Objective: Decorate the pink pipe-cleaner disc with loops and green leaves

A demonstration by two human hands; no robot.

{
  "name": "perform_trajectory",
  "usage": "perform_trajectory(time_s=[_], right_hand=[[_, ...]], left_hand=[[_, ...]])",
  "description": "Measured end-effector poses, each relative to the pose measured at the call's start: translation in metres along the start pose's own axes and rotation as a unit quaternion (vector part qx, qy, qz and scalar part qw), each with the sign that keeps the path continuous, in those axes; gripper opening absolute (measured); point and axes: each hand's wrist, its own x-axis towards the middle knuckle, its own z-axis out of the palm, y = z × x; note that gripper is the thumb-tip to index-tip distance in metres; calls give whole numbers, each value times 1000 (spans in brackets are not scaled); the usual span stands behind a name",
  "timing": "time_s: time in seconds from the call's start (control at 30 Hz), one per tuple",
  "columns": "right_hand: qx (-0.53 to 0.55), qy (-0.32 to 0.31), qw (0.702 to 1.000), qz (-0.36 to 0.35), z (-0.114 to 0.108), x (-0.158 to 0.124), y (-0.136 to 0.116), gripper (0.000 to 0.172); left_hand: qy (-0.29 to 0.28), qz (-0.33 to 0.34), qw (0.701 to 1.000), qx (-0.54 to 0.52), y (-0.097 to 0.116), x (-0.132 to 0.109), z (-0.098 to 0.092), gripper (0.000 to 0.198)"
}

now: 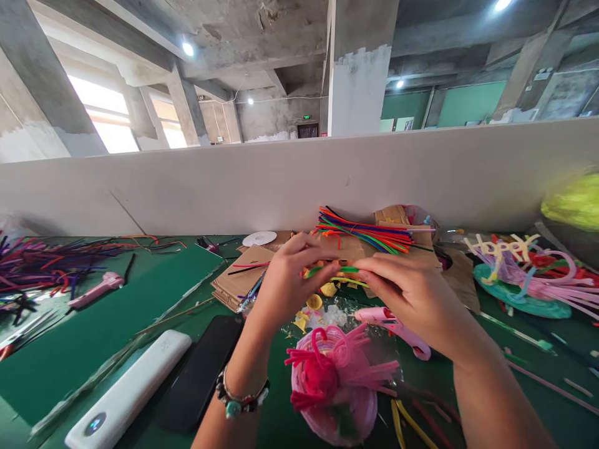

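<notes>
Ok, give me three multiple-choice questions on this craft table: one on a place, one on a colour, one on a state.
1. Where is the white power bank?
A. left of the black phone
B. on the cardboard
C. under the pink glue gun

2. What colour is the stem between the left hand and right hand?
A. blue
B. green
C. white

3. How are the hands?
A. flat on the table
B. both pinching the stem
C. apart, holding nothing

A: it lies beside the phone. B: green shows between the fingers. B: fingers close on it.
</notes>
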Motion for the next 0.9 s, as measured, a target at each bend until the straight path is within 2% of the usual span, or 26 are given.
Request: perform_trajectory(time_s=[0.07,0.13,0.33,0.43,0.57,0.9], right_hand=[[-7,17,1000,3,0,0,-1,17],[-21,36,999,9,0,0,-1,16],[-97,118,988,2,4,0,3,12],[-121,151,981,-11,6,2,4,5],[-109,160,980,-37,8,4,1,6],[-92,180,977,-70,22,5,-3,10]], left_hand=[[-26,63,995,71,4,-1,0,11],[-21,89,990,105,6,-2,1,16],[-29,70,988,134,7,-2,2,22],[-35,68,979,189,6,-3,3,28],[-28,71,961,266,4,-4,5,32],[-41,81,951,297,5,-3,7,36]])
